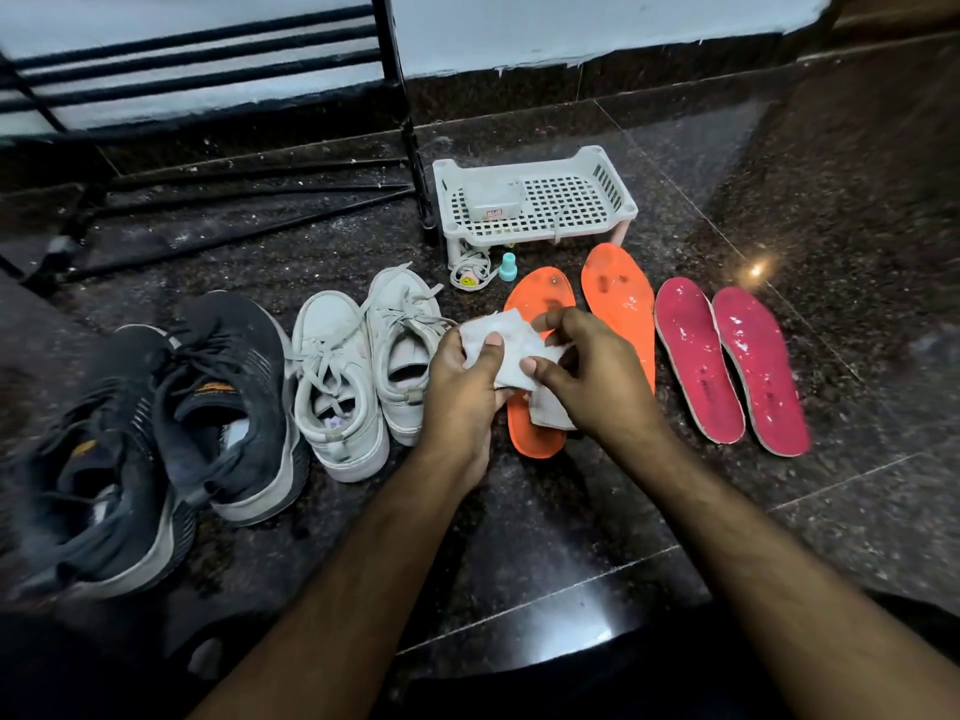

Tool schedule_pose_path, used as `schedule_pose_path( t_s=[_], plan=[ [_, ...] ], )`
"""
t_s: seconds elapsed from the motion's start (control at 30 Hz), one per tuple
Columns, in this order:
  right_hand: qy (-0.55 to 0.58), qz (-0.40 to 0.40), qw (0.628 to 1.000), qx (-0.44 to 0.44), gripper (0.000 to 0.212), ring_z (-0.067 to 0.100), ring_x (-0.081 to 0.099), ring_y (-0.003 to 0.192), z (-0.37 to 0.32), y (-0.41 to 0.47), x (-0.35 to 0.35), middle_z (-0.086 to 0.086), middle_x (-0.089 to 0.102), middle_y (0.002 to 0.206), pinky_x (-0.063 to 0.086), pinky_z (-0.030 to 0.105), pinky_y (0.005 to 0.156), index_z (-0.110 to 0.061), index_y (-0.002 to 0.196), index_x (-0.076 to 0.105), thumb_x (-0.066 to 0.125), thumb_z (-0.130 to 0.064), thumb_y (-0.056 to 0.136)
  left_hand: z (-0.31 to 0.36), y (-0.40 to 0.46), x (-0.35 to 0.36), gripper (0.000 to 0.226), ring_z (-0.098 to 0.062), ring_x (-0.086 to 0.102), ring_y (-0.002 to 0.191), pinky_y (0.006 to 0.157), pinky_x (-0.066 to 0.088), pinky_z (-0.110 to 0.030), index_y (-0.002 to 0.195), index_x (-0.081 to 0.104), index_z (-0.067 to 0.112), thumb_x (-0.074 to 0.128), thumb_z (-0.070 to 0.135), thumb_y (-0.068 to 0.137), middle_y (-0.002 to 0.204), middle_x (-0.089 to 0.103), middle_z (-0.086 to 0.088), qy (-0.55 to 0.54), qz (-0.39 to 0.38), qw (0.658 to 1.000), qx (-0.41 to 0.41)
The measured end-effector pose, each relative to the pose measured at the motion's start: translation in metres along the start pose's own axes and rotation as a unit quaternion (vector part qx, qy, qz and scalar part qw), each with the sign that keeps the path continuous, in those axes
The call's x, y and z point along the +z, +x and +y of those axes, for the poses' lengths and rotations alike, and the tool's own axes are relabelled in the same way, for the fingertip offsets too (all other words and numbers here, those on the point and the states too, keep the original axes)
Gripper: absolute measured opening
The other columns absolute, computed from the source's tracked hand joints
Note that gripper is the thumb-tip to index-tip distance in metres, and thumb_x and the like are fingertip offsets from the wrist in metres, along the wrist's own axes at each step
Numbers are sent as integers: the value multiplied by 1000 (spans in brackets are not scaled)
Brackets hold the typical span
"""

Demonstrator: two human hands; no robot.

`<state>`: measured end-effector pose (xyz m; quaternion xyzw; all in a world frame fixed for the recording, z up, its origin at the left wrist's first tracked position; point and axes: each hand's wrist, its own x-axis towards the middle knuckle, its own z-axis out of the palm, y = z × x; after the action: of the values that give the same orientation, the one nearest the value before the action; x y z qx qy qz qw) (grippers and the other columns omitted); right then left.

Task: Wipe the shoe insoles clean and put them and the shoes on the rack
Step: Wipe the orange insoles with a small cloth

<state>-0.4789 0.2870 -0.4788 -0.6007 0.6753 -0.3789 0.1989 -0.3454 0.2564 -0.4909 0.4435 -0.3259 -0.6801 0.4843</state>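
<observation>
**Cloth held above the left orange insole**

Both hands are pinching a white cloth (501, 350): left hand (462, 387) gripping its left edge, right hand (587, 376) its right. The left orange insole (535, 433) is lying directly beneath them, long axis running near to far. It is probably partly wiped; glare obscures this.

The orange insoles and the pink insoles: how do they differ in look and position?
The orange insoles lie nearer the white shoes; the pink insoles lie further right. One orange insole is partly hidden behind the hands and their white cloth; both pink insoles show fully. The orange ones carry dark spots; the pink ones show shiny wet-looking patches. Both pairs lie flat on the dark floor.
</observation>
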Motion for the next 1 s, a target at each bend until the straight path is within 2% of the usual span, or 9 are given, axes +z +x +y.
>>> schedule_pose_path(
  t_s=[0.13, 0.27, 0.4, 0.47, 0.53, 0.67, 0.8, 0.9, 1.0],
  plan=[
    [30, 52, 998, -35, 20, -1, 55, 75, -15, -6, -11, -6, 62, 93, 37, 7, 67, -24, 94, 65, 76, -13, 82, 2, -8, 2, 26, -37, 68, 112, 95, 55, -54, 128, 55, 3, 53, 15, 104, 123, 69, -21, -17, -4, 1000, -23],
    [43, 75, 995, -41, 12, 0, 54, 75, -20, -13, -10, -5, 59, 88, 39, 7, 65, -20, 88, 65, 75, -14, 84, 6, -23, 8, 29, -26, 71, 103, 83, 60, -39, 125, 57, 4, 60, 18, 100, 122, 70, -19, -20, -54, 998, -31],
    [24, 84, 996, 12, 24, 18, 58, 87, -7, -14, -3, -4, 52, 101, 48, 30, 81, -31, 106, 63, 73, -35, 85, 5, -24, 9, 24, -28, 72, 96, 76, 61, -35, 123, 58, 2, 59, 10, 101, 118, 70, -22, 10, -37, 999, 1],
    [46, 45, 997, 42, 31, 16, 59, 92, -8, -10, -3, 1, 59, 111, 49, 30, 85, -27, 118, 60, 67, -36, 89, 8, -19, 11, 26, -33, 72, 100, 78, 60, -36, 122, 58, 1, 62, 11, 99, 115, 71, -21, 48, -34, 998, 36],
    [109, 2, 992, 64, 38, 14, 66, 95, -13, -4, -6, 0, 68, 113, 55, 38, 87, -23, 124, 59, 63, -38, 89, 14, -11, 15, 25, -32, 72, 99, 77, 59, -33, 120, 59, 1, 64, 11, 98, 111, 73, -19, 82, -27, 994, 65],
    [126, 29, 990, 55, 27, 17, 70, 86, -19, 18, -9, -8, 70, 100, 58, 47, 80, -30, 111, 61, 67, -29, 84, 33, 13, 23, 19, -26, 69, 96, 78, 57, -36, 115, 59, 12, 65, 11, 97, 113, 72, -14, 114, -45, 989, 77],
    [130, 54, 987, 76, 25, 21, 71, 84, -15, 61, -4, -3, 72, 99, 59, 49, 77, -30, 104, 61, 68, -26, 80, 50, 50, 25, 45, -19, 65, 93, 63, 51, -29, 131, 44, 21, 68, 13, 94, 117, 64, 2, 182, -51, 978, 91],
    [129, 58, 986, 86, 27, 26, 71, 85, -8, 105, 3, 2, 72, 95, 58, 52, 78, -32, 101, 58, 66, -28, 76, 60, 82, 26, 65, -17, 62, 90, 72, 56, -33, 143, 31, 20, 65, -1, 93, 114, 55, 5, 239, -62, 958, 144],
    [87, 76, 990, 83, 37, 24, 67, 87, -3, 159, 10, 1, 68, 94, 55, 42, 84, -22, 114, 60, 70, -24, 78, 70, 129, 32, 64, -18, 60, 89, 84, 53, -35, 143, 31, 12, 64, -7, 91, 101, 52, 9, 281, -54, 942, 176]
  ],
)
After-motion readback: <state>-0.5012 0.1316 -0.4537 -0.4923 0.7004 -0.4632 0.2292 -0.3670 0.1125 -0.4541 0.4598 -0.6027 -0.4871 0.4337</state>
